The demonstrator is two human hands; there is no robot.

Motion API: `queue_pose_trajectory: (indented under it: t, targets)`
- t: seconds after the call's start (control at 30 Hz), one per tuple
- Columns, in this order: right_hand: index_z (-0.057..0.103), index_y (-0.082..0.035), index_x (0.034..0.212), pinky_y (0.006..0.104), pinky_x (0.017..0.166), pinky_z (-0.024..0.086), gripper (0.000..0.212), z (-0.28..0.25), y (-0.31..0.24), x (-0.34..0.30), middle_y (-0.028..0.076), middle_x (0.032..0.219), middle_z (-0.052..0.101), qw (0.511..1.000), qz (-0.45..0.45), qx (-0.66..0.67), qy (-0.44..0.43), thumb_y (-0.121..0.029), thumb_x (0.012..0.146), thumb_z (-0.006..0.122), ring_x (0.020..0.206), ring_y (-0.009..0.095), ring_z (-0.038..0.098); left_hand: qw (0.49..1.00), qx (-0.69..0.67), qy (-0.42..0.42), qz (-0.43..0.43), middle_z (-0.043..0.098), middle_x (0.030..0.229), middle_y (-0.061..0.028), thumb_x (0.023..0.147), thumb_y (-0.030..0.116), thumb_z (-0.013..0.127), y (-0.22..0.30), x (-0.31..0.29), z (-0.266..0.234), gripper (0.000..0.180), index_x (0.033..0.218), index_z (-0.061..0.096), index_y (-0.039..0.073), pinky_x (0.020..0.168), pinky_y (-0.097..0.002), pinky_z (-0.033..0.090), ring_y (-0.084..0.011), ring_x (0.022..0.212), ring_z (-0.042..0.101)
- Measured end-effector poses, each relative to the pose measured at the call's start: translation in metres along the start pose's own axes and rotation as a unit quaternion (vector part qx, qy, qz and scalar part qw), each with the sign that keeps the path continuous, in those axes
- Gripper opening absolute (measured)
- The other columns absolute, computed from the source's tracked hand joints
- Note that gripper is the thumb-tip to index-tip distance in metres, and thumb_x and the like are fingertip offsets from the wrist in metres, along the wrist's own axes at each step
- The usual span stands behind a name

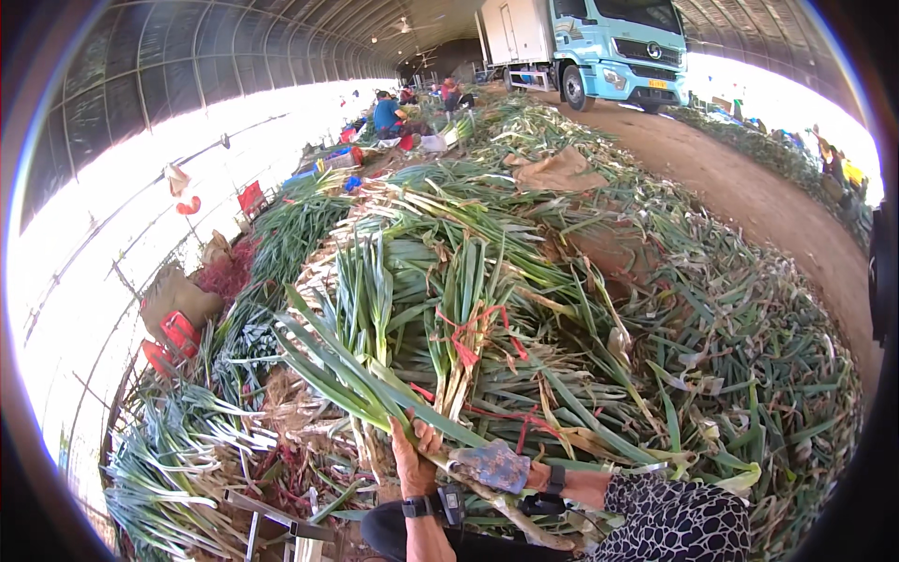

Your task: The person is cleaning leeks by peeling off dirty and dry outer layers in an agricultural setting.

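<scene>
My left hand [414,459], bare with a dark wristband, is closed round a large green onion [351,382], where its green leaves meet the stalk. The leaves fan out up and to the left. Just right of it, my right hand [492,465], in a blue-grey glove, is closed on the pale stalk of the same onion; its lower end slants down to the right past my lap. Beyond my hands stand upright bunches of green onions [465,328], with red ties [464,351] loosely around them. The fingertips of my right hand are partly hidden.
Trimmed leaves [749,412] cover the ground to the right. White-stalked onions [220,421] lie in a heap at left, near a metal frame [272,515] by my knee. Farther off are a person in blue [386,114], a light-blue truck [623,56] and a dirt track [721,178].
</scene>
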State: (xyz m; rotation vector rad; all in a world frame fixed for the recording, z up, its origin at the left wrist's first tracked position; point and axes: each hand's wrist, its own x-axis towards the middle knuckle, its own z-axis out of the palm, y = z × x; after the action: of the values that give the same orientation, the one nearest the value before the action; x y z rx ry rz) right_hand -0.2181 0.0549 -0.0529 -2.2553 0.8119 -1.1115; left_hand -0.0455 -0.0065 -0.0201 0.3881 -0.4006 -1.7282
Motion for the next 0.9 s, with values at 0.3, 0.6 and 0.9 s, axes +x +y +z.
queue_pose_trajectory:
  t: [0.3, 0.6, 0.9]
  targets:
    - [0.058, -0.009, 0.116, 0.0325, 0.055, 0.049, 0.032, -0.032, -0.049, -0.06, 0.009, 0.097, 0.065, 0.992, 0.042, -0.119, 0.012, -0.019, 0.085, 0.059, 0.073, 0.024, 0.063, 0.998, -0.008, 0.025, 0.055, 0.041, 0.061, 0.0026, 0.09, 0.043, 0.055, 0.032, -0.001, -0.005, 0.041, 0.106, 0.053, 0.005, 0.037, -0.0184, 0.027, -0.0039, 0.046, 0.033]
    - [0.056, -0.014, 0.12, 0.034, 0.055, 0.048, 0.037, -0.069, -0.051, -0.172, 0.008, 0.089, 0.066, 0.989, 0.081, -0.111, -0.055, -0.012, 0.084, 0.057, 0.069, 0.025, 0.062, 0.987, -0.036, 0.053, 0.149, 0.041, 0.062, 0.0057, 0.089, 0.041, 0.057, 0.067, 0.008, -0.038, 0.04, 0.107, 0.052, 0.005, 0.037, -0.0168, 0.033, -0.0025, 0.047, 0.034]
    - [0.053, -0.015, 0.124, 0.0416, 0.082, 0.046, 0.046, -0.102, -0.068, -0.122, 0.013, 0.12, 0.054, 0.922, 0.194, -0.312, -0.122, -0.036, 0.083, 0.059, 0.107, 0.03, 0.054, 0.974, 0.042, 0.15, 0.166, 0.039, 0.063, 0.0037, 0.088, 0.046, 0.057, 0.058, 0.007, -0.033, 0.042, 0.107, 0.051, 0.009, 0.039, -0.0202, 0.026, -0.0054, 0.046, 0.033]
